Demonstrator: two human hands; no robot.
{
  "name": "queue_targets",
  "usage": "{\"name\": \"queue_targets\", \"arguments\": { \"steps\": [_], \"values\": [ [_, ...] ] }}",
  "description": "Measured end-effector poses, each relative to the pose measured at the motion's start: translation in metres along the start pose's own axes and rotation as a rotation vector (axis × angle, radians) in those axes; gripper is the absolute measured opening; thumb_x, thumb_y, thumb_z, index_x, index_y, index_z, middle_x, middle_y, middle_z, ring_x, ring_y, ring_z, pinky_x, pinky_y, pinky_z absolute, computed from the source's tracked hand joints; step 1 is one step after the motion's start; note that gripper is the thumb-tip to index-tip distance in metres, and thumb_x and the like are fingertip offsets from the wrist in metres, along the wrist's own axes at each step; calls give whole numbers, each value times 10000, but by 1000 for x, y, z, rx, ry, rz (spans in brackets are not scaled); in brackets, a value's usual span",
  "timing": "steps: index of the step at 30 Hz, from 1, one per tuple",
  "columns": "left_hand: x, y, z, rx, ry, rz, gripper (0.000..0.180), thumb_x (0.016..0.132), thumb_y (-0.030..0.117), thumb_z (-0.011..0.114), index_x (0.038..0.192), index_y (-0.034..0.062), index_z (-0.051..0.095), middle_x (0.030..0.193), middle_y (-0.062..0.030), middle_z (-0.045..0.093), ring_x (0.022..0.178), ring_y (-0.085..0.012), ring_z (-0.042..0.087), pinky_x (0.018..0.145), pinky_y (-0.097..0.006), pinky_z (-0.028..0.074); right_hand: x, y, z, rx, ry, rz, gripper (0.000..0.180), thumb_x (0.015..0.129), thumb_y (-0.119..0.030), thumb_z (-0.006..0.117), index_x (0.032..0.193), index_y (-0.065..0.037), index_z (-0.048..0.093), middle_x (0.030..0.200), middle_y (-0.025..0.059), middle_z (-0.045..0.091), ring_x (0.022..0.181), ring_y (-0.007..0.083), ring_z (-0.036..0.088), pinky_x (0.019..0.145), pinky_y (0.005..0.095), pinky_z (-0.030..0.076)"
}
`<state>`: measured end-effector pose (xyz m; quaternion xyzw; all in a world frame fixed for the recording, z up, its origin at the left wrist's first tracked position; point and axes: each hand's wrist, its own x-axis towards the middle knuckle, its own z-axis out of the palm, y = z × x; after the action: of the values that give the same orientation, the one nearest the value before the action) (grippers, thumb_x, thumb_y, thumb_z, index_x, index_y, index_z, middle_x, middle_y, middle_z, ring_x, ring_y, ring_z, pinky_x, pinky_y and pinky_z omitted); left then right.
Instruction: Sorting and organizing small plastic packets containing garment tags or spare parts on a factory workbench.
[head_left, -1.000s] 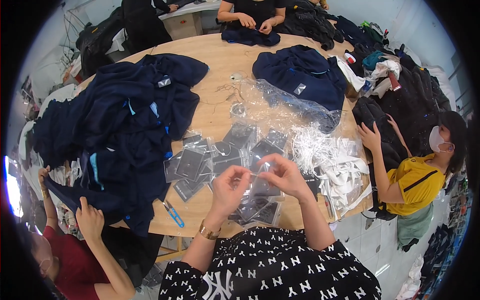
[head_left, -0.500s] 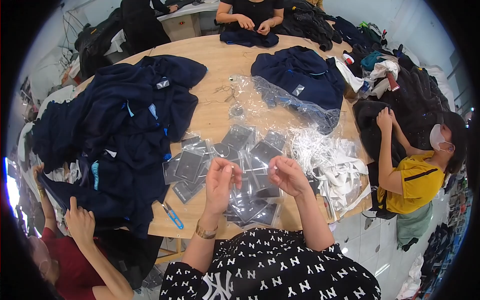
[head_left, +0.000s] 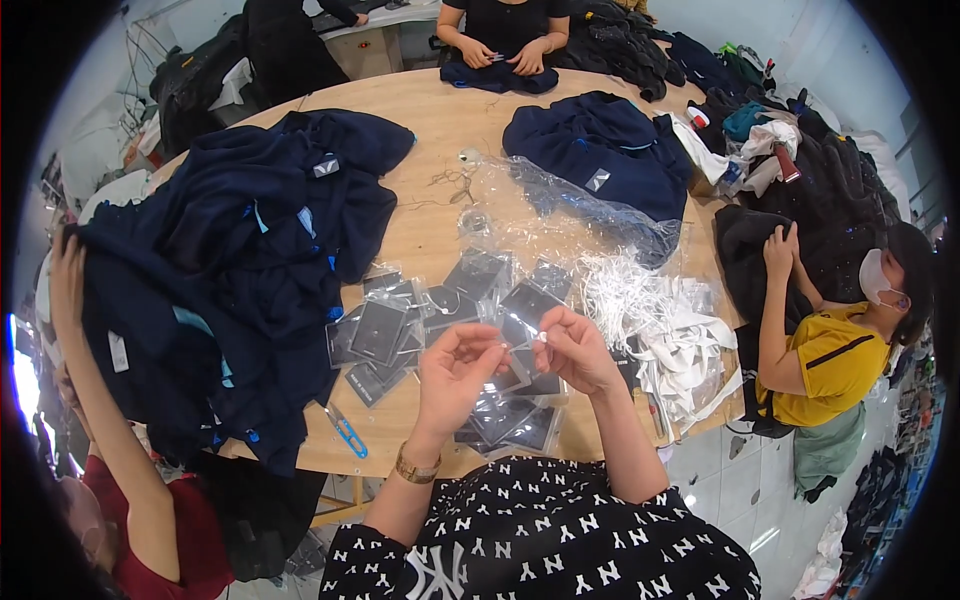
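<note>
A small white piece [head_left: 543, 337] is pinched between thumb and forefinger of the right hand [head_left: 577, 352]. Thumb and forefinger of the left hand [head_left: 455, 372] are held nearly together; whether anything is gripped there cannot be told. Tags [head_left: 379, 332] are spread beneath and beside the fingers; white cords [head_left: 615, 300] are heaped to their right. Beyond them, crumpled film [head_left: 640, 238] is laid before a navy garment [head_left: 585, 140].

Free worktop [head_left: 425, 225] ahead of left grip [head_left: 452, 375] separates navy garments [head_left: 250, 200] from plastic film [head_left: 605, 222]; white cords [head_left: 615, 300] obstruct rightward of right grip [head_left: 577, 354].
</note>
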<state>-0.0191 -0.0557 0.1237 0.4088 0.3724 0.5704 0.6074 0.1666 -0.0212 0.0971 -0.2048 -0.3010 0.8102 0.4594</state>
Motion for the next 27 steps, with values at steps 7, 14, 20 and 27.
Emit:
{"name": "queue_targets", "arguments": {
  "steps": [7, 14, 20, 27],
  "values": [
    [-1, -4, 6, 247, 31, 67, 222, 773, 12, 620, 982, 1, 544, 832, -62, 629, 746, -78, 583, 647, -197, 457, 0, -3, 26, -560, 115, -148, 98, 834, -53, 569, 914, 4, 563, 772, 39, 596, 651, 80, 569, 585, 193, 462],
    [-2, -10, 9, 321, 103, 130, 232, 750, 31, 644, 953, 11, 534, 773, -63, 639, 693, -65, 575, 621, -194, 445, -4, -1, 40, -760, 174, -205, 77, 832, -44, 565, 901, -16, 580, 753, -4, 582, 637, 39, 534, 570, 167, 430],
    [-5, -6, 11, 360, 95, 88, 247, 750, -60, 615, 953, -2, 486, 801, -53, 597, 755, -79, 582, 671, -197, 446, -5, 1, 39, -758, 187, -190, 69, 830, -48, 569, 889, -16, 583, 750, -9, 578, 633, 36, 528, 563, 168, 428],
    [-7, -7, 19, 493, 192, 168, 200, 754, -35, 625, 907, -5, 500, 793, -47, 584, 722, -74, 578, 651, -187, 447, -5, 6, 36, -714, 185, -222, 85, 835, -45, 561, 911, -9, 572, 746, -3, 574, 638, 43, 522, 574, 175, 428]
  ]
}}
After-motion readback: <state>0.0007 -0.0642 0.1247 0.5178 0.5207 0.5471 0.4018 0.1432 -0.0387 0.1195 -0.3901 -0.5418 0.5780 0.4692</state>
